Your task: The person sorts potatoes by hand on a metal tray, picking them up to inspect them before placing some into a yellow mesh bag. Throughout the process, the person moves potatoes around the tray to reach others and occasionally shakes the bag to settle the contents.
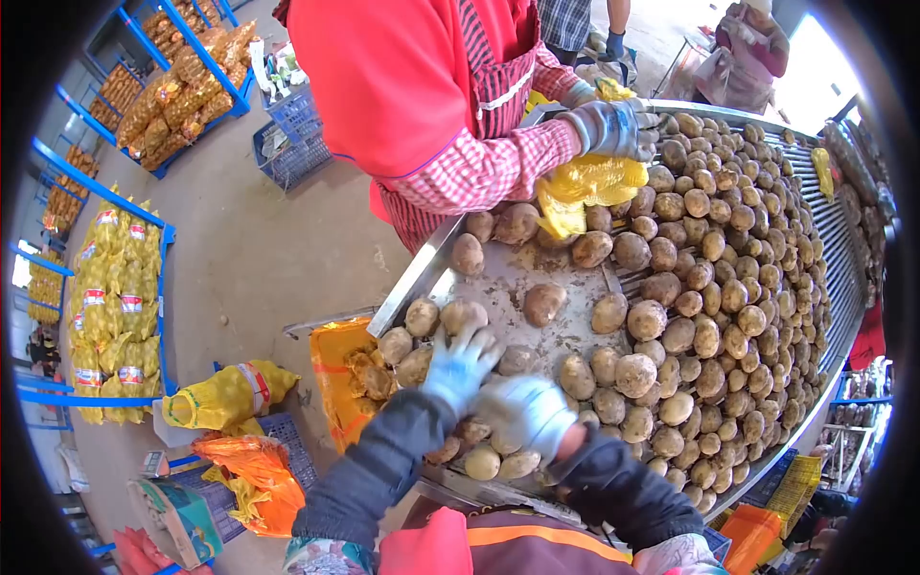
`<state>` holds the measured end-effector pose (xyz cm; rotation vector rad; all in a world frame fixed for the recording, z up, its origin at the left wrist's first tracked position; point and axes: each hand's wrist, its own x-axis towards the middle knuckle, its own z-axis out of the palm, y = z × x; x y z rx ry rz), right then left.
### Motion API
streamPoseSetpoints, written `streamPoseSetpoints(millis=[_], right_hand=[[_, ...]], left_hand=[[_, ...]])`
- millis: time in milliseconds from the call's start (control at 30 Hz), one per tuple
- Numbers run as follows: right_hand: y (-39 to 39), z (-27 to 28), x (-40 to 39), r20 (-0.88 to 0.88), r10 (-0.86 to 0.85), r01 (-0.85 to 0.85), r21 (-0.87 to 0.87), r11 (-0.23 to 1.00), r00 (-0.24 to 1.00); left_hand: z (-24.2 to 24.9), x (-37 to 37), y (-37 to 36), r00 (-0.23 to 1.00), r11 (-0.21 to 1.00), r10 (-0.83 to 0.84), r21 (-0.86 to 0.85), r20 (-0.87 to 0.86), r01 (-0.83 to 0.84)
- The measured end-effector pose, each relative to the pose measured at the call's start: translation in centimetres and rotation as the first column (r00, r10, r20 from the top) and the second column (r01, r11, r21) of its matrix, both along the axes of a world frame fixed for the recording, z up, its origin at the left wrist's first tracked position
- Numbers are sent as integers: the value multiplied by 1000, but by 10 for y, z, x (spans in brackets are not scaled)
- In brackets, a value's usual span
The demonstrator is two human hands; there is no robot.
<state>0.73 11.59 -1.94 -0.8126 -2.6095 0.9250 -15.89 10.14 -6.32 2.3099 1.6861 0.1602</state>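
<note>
My left hand [464, 366], in a pale blue and white glove, lies over potatoes near the metal table's left edge. Its fingers are stretched out and apart, reaching towards a potato [464, 315]. To its right, my right hand [530, 412] wears a similar glove and is smeared by motion. It is above several potatoes at the near edge, including one potato [482, 462]; whether it holds one is hidden. Just left of my left hand, an orange bag [335, 356] hangs at the table edge with potatoes in its mouth.
A large heap of potatoes [709, 316] covers the right of the metal table [498, 287]. Across from me, a person's gloved hand [613, 129] holds a yellow mesh bag [585, 187]. A filled yellow sack [230, 395] and blue crates [292, 139] stand on the floor leftward.
</note>
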Motion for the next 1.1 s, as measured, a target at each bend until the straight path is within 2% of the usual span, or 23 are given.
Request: streamPoseSetpoints(millis=[33,67,100,133,200,233,267,300,367,400,433,467,500,567,633,700,767,800,833,900,967,1067,1100], right_hand=[[20,12,6,55,-134,128,100,987,990],[42,19,11,-162,-230,257,173,951,960],[64,-15,22,-34,-401,396,258,882,916],[78,-5,18,31,-494,461,314,830,869],[113,-26,11,154,-470,398,346,849,869],[125,-13,-6,282,-419,369,214,904,863],[132,-13,-24,295,-386,333,215,918,874],[135,-14,-42,308,-353,297,213,931,884],[135,-20,-75,335,-303,278,122,953,892],[128,-29,-90,399,-278,308,-10,951,874],[116,-32,-91,308,-216,268,-141,953,927],[104,-33,-89,446,-166,216,-64,974,880],[91,-28,-87,574,-129,153,7,988,808],[81,-34,-59,419,-136,168,-41,985,898],[73,-39,-28,361,-206,207,38,978,910],[53,-24,-1,361,-235,230,58,971,902],[26,-16,19,312,-243,219,110,969,918],[10,-10,23,365,-263,209,181,961,893],[-6,11,22,507,-154,12,272,962,848],[-34,9,23,429,-202,140,172,975,880],[-45,-22,37,264,-145,115,128,985,953],[-37,-21,9,314,-69,23,150,988,947],[-34,-17,-7,353,-51,6,128,992,934]], left_hand=[[-2,-1,-19,998,998,8,69,66,-12],[-5,-5,-34,982,998,39,32,186,-46],[-1,-9,-46,970,994,85,47,226,-98],[1,-15,-59,976,992,107,40,189,-117],[8,-16,-81,978,988,145,36,149,-152],[15,-12,-92,985,995,88,26,148,-93],[22,-6,-98,989,999,32,13,146,-34],[32,8,-93,987,973,-93,-200,130,118],[11,30,-119,919,969,-247,80,307,234],[1,34,-121,924,973,-233,75,304,220],[-7,35,-123,951,968,-250,68,179,242],[-13,36,-126,962,963,-267,53,53,264],[-15,34,-129,966,967,-254,47,51,252],[-16,29,-129,964,961,-265,-78,1,264],[-7,25,-129,979,979,-200,-34,-22,200],[4,17,-120,984,967,-175,-190,-1,172],[4,7,-114,991,981,-131,-150,-22,126],[-1,7,-111,991,985,-127,-120,-42,121],[-3,6,-108,991,989,-122,-90,-61,116],[-4,-4,-98,990,985,-140,-103,-26,137],[-7,-18,-80,999,1000,10,-29,-37,-11],[-12,-62,-55,993,998,44,45,-109,-40],[-19,-78,-52,994,988,95,116,50,-100]])
